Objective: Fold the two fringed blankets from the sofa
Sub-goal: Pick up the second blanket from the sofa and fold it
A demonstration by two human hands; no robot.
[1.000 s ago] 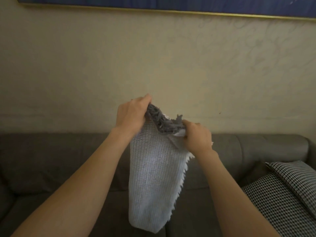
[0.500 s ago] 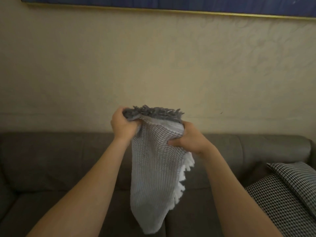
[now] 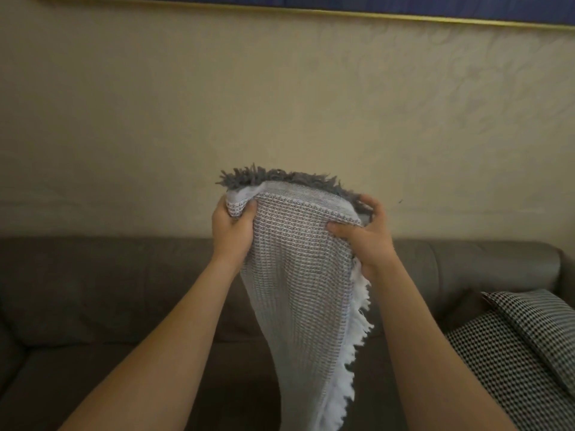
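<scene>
I hold a light grey woven blanket up in front of me above the sofa. Its top edge carries dark grey fringe and its right edge hangs down with white fringe. My left hand grips the top left corner, fingers curled into the cloth. My right hand grips the top right corner, thumb on the front and fingers behind. The blanket hangs folded lengthwise in a narrow strip, its bottom out of frame. A second blanket is not in view.
The dark grey sofa runs across the lower frame against a beige wall. Two black-and-white houndstooth cushions lie on the seat at the right. A gold-framed blue picture hangs at the top.
My hands have moved apart along the top edge, spreading the bunched fringe end flatter and wider. The blanket hangs slightly more to the right.
</scene>
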